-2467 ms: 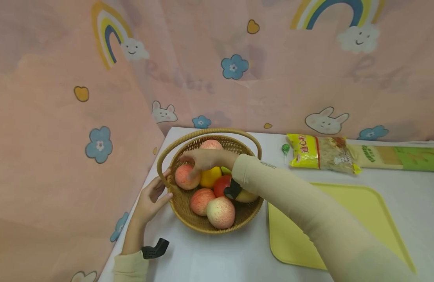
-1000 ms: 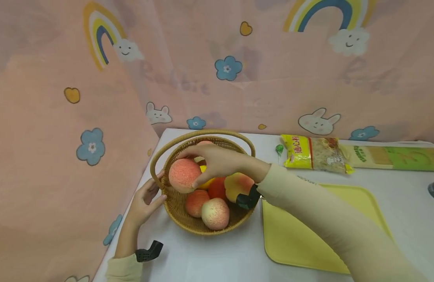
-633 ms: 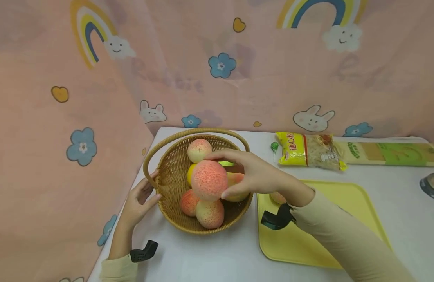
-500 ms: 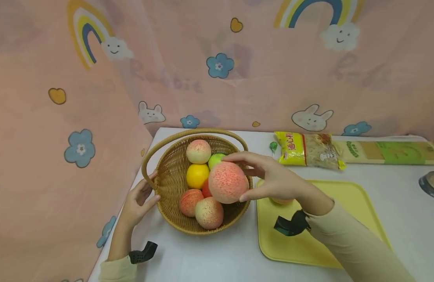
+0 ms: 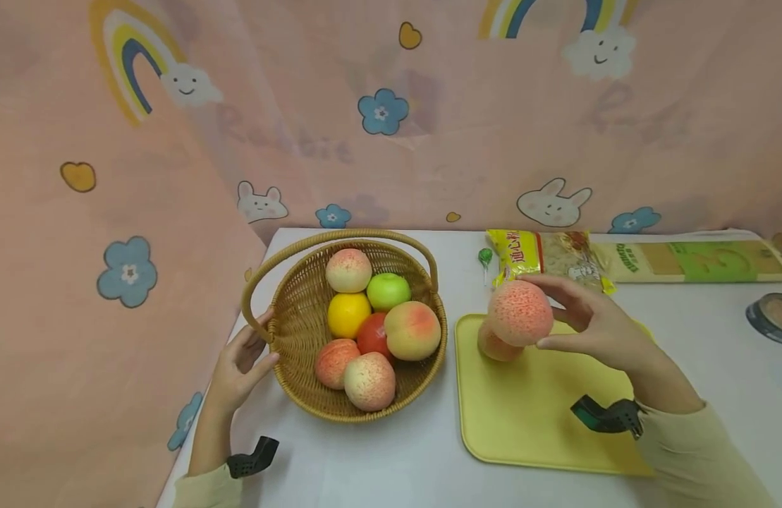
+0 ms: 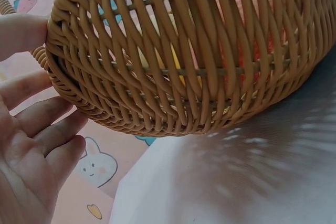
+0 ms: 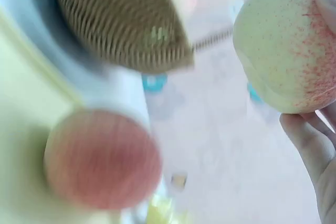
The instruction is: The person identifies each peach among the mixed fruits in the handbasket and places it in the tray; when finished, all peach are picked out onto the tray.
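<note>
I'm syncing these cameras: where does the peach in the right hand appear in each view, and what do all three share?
Head: the held peach is right of centre, in the right hand.
Left wrist: not seen.
Right wrist: at the upper right, against the edge.
Shared landmark: the wicker basket, left of centre in head, across the top in left wrist, blurred at upper left in right wrist.

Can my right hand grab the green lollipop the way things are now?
Probably not straight away: the right hand holds a peach, which would likely need setting down first. The green lollipop itself lies uncovered.
</note>
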